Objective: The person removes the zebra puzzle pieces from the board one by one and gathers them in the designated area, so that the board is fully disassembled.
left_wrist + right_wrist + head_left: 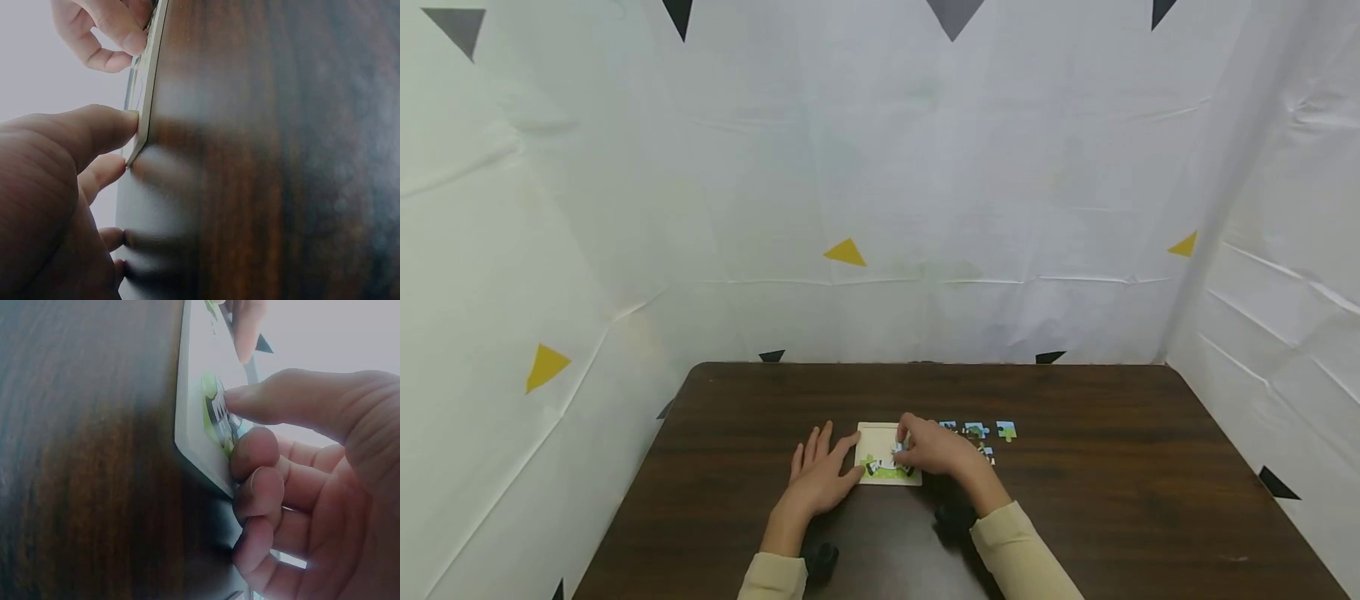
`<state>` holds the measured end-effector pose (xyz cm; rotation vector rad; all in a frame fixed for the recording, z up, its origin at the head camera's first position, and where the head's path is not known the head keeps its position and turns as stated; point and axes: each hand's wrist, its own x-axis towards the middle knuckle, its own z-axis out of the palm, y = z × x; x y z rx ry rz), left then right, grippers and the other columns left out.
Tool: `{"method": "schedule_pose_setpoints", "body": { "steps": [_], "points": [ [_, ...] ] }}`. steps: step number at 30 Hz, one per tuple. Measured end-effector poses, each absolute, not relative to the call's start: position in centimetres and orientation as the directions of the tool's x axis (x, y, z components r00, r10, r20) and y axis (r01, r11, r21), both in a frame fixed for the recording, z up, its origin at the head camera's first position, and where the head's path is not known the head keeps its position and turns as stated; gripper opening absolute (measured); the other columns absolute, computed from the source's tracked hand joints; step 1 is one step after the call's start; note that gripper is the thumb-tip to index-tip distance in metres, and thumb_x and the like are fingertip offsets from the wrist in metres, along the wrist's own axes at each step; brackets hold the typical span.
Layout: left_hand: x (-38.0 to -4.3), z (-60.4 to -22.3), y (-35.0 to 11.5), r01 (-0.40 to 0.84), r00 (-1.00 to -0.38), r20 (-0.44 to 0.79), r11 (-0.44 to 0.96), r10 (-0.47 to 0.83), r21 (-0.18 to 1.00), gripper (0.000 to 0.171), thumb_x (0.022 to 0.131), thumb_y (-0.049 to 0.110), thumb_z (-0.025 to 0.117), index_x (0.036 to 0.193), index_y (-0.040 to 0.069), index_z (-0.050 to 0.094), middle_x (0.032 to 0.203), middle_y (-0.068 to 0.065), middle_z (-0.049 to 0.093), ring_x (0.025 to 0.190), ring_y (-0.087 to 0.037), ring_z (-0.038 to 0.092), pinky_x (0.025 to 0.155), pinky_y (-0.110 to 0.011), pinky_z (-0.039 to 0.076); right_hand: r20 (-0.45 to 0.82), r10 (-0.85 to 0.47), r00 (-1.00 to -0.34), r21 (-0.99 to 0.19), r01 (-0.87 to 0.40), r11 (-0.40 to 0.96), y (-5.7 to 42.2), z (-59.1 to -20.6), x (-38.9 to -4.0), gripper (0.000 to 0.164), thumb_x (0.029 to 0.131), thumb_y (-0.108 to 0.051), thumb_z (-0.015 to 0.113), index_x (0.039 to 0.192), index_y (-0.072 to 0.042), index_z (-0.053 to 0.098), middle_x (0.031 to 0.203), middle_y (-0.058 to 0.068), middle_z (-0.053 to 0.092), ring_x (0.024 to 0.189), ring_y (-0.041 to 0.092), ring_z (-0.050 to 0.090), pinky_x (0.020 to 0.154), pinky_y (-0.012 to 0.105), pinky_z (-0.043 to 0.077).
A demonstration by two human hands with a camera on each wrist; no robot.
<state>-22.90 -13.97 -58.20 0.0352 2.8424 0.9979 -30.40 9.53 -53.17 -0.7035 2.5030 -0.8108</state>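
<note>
A pale puzzle tray [875,437] lies on the table, its bottom part filled with green, black and white picture pieces [887,472]. My left hand [822,478] rests at the tray's left side, fingers spread and fairly straight. In the left wrist view, its thumb [106,128] presses the tray's edge. Over the right part of the tray, my right hand [942,450] pinches a small bluish puzzle piece [899,448] between thumb and fingers. The right wrist view shows the thumb [269,400] low over the picture; the fingers partly hide the piece.
Several loose puzzle pieces [976,430] lie right of the tray, some partly behind my right hand. One piece [1006,430] sits farther right. The dark wooden table [1112,475] is surrounded by white sheeting [1000,183] at its back and sides.
</note>
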Motion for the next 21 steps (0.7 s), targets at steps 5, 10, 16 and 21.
{"method": "schedule_pose_setpoints", "body": {
  "steps": [5, 10, 16, 21],
  "points": [
    [-22.7, -57.8, -13.7, -0.030, -0.992, -0.113, 0.781, 0.051, 0.623, 0.063, 0.105, 0.043, 0.063, 0.164, 0.028, 0.047, 0.180, -0.021, 0.013, 0.168, -0.045, 0.004, 0.132, -0.069, -0.002, -0.222, -0.573, -0.789, -0.630, -0.332, 0.702, 9.5, -53.5, -30.5, 0.026, 0.100, -0.022, 0.077, 0.114, -0.009, 0.060, 0.078, 0.002, 0.064, 0.063, 0.014, 0.053, 0.057, 0.031, 0.043],
    [-22.7, -57.6, -13.6, -0.045, -0.990, -0.131, 0.794, 0.044, 0.607, 0.063, 0.106, 0.041, 0.064, 0.164, 0.027, 0.047, 0.181, -0.019, 0.013, 0.169, -0.043, 0.004, 0.133, -0.067, -0.002, -0.221, -0.573, -0.789, -0.642, -0.324, 0.695, 9.6, -53.4, -30.5, 0.030, 0.098, -0.022, 0.079, 0.115, -0.008, 0.060, 0.081, 0.002, 0.064, 0.064, 0.014, 0.053, 0.058, 0.031, 0.044],
    [-23.1, -58.6, -13.9, -0.026, -0.992, -0.113, 0.796, 0.054, 0.605, 0.064, 0.105, 0.049, 0.062, 0.165, 0.032, 0.046, 0.181, -0.019, 0.011, 0.168, -0.045, 0.003, 0.131, -0.070, -0.002, -0.216, -0.569, -0.794, -0.632, -0.330, 0.701, 9.6, -53.4, -30.6, 0.030, 0.098, -0.022, 0.079, 0.114, -0.009, 0.058, 0.077, 0.002, 0.062, 0.061, 0.014, 0.051, 0.056, 0.030, 0.042],
    [-23.3, -59.1, -14.2, -0.003, -0.994, -0.090, 0.784, 0.068, 0.620, 0.064, 0.105, 0.052, 0.062, 0.164, 0.033, 0.047, 0.181, -0.021, 0.012, 0.167, -0.047, 0.004, 0.130, -0.073, -0.002, -0.220, -0.557, -0.801, -0.616, -0.328, 0.716, 9.5, -53.5, -30.6, 0.027, 0.098, -0.023, 0.077, 0.113, -0.011, 0.058, 0.075, 0.001, 0.062, 0.060, 0.014, 0.050, 0.055, 0.030, 0.041]
  ]
}}
